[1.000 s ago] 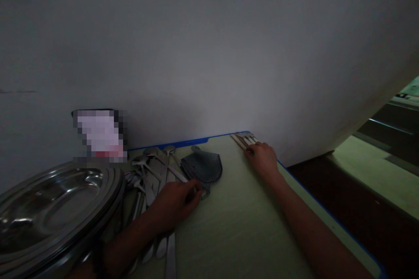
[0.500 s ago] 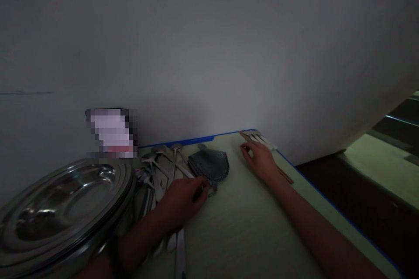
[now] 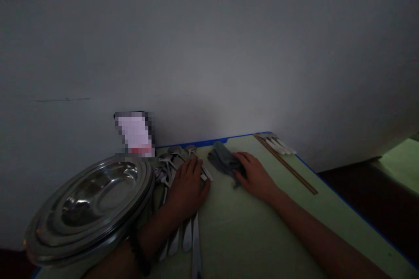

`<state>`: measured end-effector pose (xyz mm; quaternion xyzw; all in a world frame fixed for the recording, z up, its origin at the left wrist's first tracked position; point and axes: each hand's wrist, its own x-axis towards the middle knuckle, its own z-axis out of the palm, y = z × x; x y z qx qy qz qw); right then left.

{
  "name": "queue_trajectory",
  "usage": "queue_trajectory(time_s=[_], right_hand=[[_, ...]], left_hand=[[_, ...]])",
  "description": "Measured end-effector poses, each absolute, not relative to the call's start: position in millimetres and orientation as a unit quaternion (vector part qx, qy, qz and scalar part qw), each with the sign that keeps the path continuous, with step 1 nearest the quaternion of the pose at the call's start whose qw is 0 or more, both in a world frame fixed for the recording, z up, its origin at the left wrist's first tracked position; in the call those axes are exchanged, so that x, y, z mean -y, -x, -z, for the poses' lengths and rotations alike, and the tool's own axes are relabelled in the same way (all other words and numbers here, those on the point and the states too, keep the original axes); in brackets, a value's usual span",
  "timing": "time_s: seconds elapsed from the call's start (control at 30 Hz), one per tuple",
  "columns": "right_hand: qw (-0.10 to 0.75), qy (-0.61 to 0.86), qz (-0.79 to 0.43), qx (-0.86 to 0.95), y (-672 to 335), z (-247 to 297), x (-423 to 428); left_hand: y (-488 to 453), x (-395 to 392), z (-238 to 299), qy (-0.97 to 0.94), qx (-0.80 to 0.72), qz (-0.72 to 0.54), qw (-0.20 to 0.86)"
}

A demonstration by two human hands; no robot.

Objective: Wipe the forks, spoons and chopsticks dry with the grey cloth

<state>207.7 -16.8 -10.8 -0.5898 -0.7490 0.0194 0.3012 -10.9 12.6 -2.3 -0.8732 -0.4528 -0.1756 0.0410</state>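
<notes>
My left hand (image 3: 189, 185) lies flat, fingers stretched out, on a heap of metal spoons (image 3: 173, 159) on the pale green table (image 3: 248, 235). My right hand (image 3: 255, 176) grips a crumpled grey cloth (image 3: 224, 159) lying just right of the spoons. Spoon handles (image 3: 193, 244) stick out toward me from under the left hand.
A stack of steel compartment trays (image 3: 88, 205) stands at the left. Chopsticks and white-handled cutlery (image 3: 281, 157) lie along the table's right blue edge. A blurred card (image 3: 135, 135) leans on the grey wall. The table drops off at the right to a dark floor.
My right hand left the chopsticks at the far corner and came left onto the grey cloth, bunching it. My left hand moved forward and spread flat on the spoons. The view shifted left.
</notes>
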Motion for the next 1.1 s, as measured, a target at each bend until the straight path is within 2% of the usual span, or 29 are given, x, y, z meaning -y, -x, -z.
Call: queue_trajectory(time_s=[0.1,0.2,0.33,0.5,0.63,0.8,1.1], right_hand=[[0.336,0.619,-0.040,0.709,-219,15,8],[0.336,0.639,-0.058,0.689,-223,17,5],[0.280,0.653,-0.071,0.700,-219,15,2],[0.181,0.701,-0.006,0.689,-205,9,-14],[0.153,0.710,0.028,0.687,-192,6,-27],[0.157,0.677,0.008,0.719,-189,6,-28],[0.219,0.663,-0.046,0.714,-196,12,-30]], left_hand=[[12,-11,1,0.882,0.452,0.128,0.033],[12,-8,-2,0.882,0.455,0.121,0.026],[12,-8,-5,0.887,0.445,0.124,0.020],[11,-7,-7,0.889,0.441,0.124,0.013],[9,-7,-7,0.883,0.453,0.126,0.004],[10,-7,-6,0.885,0.448,0.126,-0.003],[7,-1,-15,0.893,0.431,0.130,0.024]])
